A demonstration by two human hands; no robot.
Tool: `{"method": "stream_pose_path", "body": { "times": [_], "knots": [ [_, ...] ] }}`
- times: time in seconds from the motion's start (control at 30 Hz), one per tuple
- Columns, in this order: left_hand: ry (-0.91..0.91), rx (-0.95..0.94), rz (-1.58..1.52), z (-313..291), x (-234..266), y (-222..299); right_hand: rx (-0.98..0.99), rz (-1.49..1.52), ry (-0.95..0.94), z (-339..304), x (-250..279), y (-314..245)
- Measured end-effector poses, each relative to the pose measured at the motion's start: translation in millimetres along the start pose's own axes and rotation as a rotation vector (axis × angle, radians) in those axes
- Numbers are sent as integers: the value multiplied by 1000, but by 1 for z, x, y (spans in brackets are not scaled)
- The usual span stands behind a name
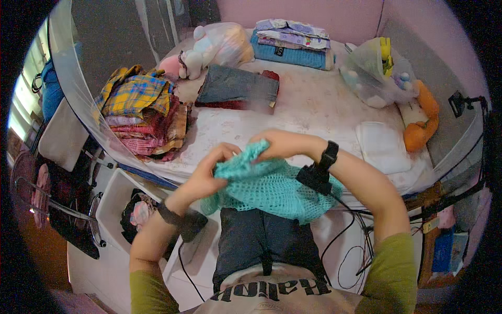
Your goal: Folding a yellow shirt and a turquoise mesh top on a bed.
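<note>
A turquoise open-knit garment (287, 192) hangs in front of me, over my lap at the bed's near edge. Its upper part is bunched up between my hands, and the loose mesh drapes down to the right. My left hand (210, 171) pinches the gathered left end, thumb in front and fingers behind. Slightly higher, my right hand (282, 144) is closed on the raised top fold, with its fingertips partly hidden by the knit.
On the bed (308, 112) lie a stack of folded clothes (138, 115), folded dark trousers (230, 86), blue and purple folded bedding (290, 44), bagged soft toys (371, 70) and a white folded cloth (381, 146). A white bin (116, 201) holds dark clothing. Cables hang from both wrist devices.
</note>
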State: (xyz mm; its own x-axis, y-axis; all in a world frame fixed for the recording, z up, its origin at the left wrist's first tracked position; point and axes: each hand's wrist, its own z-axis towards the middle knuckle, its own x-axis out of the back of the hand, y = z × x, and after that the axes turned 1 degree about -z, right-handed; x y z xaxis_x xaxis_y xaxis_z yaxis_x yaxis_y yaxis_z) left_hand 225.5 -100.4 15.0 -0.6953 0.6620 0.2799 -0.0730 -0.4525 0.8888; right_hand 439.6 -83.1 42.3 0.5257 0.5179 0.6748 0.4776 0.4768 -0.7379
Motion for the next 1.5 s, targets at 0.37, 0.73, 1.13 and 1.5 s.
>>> {"method": "stream_pose_path", "body": {
  "times": [0.37, 0.73, 1.13, 1.5],
  "knots": [
    [484, -672, 895, 78, 58, 110, 188, -297, 676, 19, 158, -162],
    [339, -579, 615, 85, 43, 123, 267, -319, 1011, -29, 212, -242],
    [234, 27, 262, 120, 45, 143, 287, -364, 1035, -49, 235, -257],
    [1009, -456, 1204, 90, 154, 313, 423, -607, 1329, -86, 257, -275]
  ]
}}
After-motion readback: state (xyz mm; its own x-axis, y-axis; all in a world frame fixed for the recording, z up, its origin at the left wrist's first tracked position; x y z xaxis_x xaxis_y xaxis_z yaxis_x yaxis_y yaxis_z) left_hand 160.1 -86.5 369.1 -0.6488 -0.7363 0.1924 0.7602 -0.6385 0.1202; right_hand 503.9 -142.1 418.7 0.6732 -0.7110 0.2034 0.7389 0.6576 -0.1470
